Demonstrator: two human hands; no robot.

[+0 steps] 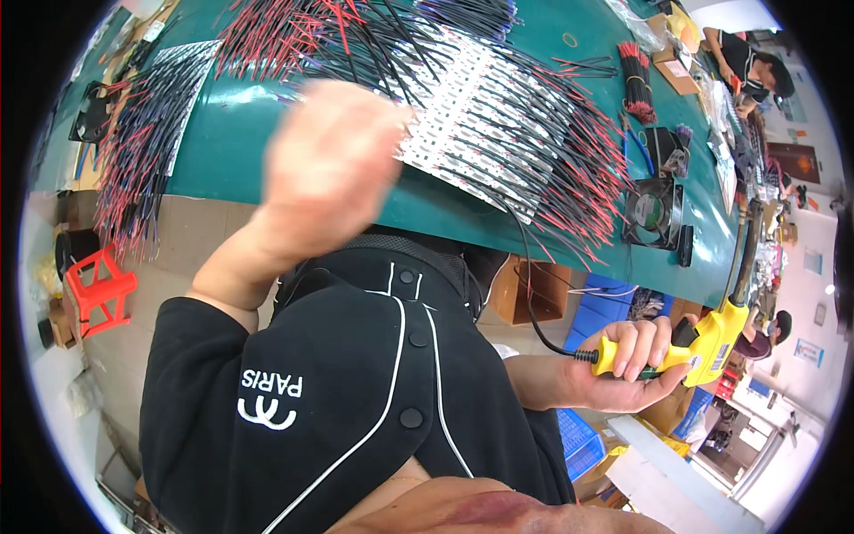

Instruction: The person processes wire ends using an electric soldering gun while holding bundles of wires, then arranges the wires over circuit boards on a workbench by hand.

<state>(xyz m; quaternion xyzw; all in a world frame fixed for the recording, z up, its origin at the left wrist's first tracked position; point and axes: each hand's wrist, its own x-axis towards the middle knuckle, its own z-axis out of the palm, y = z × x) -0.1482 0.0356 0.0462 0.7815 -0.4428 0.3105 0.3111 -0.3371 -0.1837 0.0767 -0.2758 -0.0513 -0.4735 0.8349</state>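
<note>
My right hand (633, 360) is wrapped round the grip of a yellow soldering gun (716, 343). The gun's dark metal barrel slants up and away at the right, off the table's edge, and a black cord runs from its grip back toward the table. My left hand (334, 169) is smeared by motion above the near left corner of a white panel of small circuit boards (436, 116). Its fingers look curled, but what they hold, if anything, cannot be made out. Rows of black and red wires (551, 160) fan out from the panel to the right.
A green-topped table (213, 169) carries more wire bundles (142, 151) at left and a banded red bundle (637, 80). Blue-handled pliers (637, 147) and a cooling fan (654, 211) lie at right. A red stool (100, 289) stands lower left. Other people (752, 67) work at far right.
</note>
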